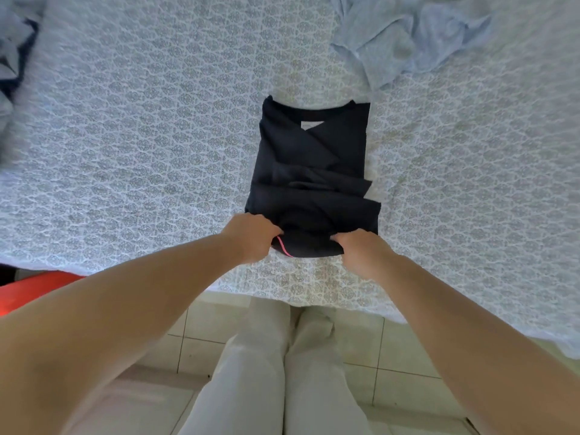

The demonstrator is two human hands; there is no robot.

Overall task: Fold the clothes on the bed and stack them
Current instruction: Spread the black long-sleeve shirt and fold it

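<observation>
A dark navy shirt (314,171) lies on the patterned bedspread (141,136), its sides folded in to a narrow strip with the collar and a white label at the far end. My left hand (251,237) grips the shirt's near hem at its left corner, beside a pink stitch line. My right hand (361,249) grips the same hem at its right corner. The hem is bunched up between both hands. A crumpled light blue garment (405,36) lies at the far right of the bed.
More blue and dark clothing (12,58) sits at the bed's far left edge. The bed's near edge runs just below my hands, with tiled floor (361,350) and my legs below it. A red object (34,290) is at the left by the bed.
</observation>
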